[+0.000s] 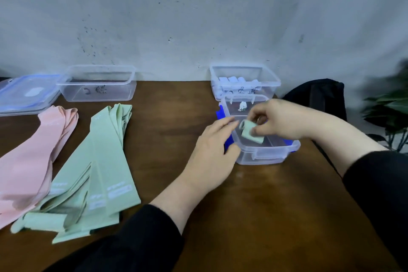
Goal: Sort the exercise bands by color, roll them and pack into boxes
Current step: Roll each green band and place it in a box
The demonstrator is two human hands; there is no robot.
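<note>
Closest to the camera are the two black sleeves [136, 238], coming in from about 6 and 4 o'clock over the brown table [242, 216]. Then left to right: the pink bands [33, 157] lie flat in a pile out at 9 o'clock, and the green bands [97, 172] are fanned out just beside them, overlapping the pink ones a bit near the bottom. Up at 10 o'clock there's a blue-trimmed lid [26, 95] and next to it an open clear box [97, 83] with writing on the front.

The left hand [212, 150] has its fingers fairly straight, resting against the left wall of the near clear box [260, 152], which sits around 2 o'clock. The right hand [284, 119] is pinching a rolled green band [248, 130] between thumb and fingers, right over that box's opening. Behind it, touching, is another clear box [245, 79] holding white rolls [231, 79]. A black bag [320, 95] and a plant [393, 108] are off at 3 o'clock.
</note>
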